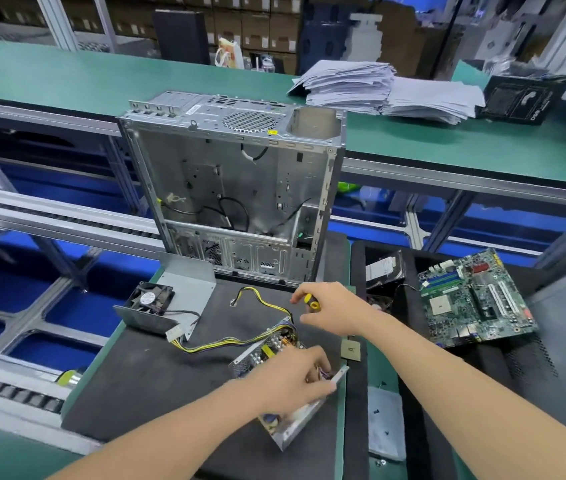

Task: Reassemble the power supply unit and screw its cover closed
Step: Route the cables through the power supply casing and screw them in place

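Note:
The open power supply unit (276, 351) lies on a black mat (156, 375), its circuit board and coils exposed, yellow and black cables (226, 342) running out to the left. My left hand (297, 379) rests on the unit with its fingers curled over the near metal rim. Above the unit's far end, my right hand (331, 306) grips a yellow-and-black screwdriver (312, 301). The grey metal cover (184, 292) with its black fan (151, 299) lies apart at the mat's back left.
An empty computer case (236, 188) stands upright behind the mat. A motherboard (475, 299) and a hard drive (383, 268) lie to the right, a CPU chip (350, 348) near my right wrist. Small screws (380, 412) sit on a grey plate. Paper stacks (389, 88) rest on the far bench.

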Demonstrator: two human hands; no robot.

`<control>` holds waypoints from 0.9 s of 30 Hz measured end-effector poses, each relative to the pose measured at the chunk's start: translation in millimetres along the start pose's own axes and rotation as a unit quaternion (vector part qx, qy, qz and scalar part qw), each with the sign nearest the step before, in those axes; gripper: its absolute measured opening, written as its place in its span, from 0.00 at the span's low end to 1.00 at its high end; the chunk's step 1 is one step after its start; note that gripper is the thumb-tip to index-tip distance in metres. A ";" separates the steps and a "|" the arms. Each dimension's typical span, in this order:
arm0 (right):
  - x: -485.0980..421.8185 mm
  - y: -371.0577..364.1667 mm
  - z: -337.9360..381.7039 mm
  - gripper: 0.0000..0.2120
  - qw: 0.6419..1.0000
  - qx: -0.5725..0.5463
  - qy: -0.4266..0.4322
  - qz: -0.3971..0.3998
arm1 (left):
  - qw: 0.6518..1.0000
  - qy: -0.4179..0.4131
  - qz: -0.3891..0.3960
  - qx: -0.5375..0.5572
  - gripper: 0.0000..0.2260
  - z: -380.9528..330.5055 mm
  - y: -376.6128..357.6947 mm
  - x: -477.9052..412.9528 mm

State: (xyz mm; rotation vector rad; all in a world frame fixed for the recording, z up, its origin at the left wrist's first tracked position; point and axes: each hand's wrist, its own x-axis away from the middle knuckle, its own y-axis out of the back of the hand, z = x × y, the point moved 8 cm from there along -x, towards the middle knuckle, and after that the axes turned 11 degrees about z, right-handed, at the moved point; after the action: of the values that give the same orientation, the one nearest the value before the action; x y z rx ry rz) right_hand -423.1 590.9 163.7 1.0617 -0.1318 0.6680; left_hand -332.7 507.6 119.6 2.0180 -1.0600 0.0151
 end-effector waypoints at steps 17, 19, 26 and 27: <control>-28.2 -17.9 30.2 0.05 0.975 0.218 0.031 0.007 | 0.983 0.138 -0.117 0.029 0.26 94.2 51.4 52.1; -26.6 -16.2 22.2 0.05 0.980 0.198 0.014 0.008 | 0.983 0.130 -0.126 0.039 0.22 91.8 53.8 42.7; -9.0 -3.1 -8.1 0.18 0.992 0.119 -0.044 -0.016 | 0.991 0.089 -0.098 -0.011 0.19 80.4 71.6 8.3; -6.5 -2.3 -11.6 0.18 0.993 0.110 -0.049 -0.019 | 0.992 0.084 -0.097 -0.019 0.19 79.5 75.4 4.3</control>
State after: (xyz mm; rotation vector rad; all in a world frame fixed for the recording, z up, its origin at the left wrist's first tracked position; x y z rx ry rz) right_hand -429.4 597.1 153.5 1.3060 -0.1254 0.6063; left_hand -408.9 428.7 119.7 2.0389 -0.7513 0.0617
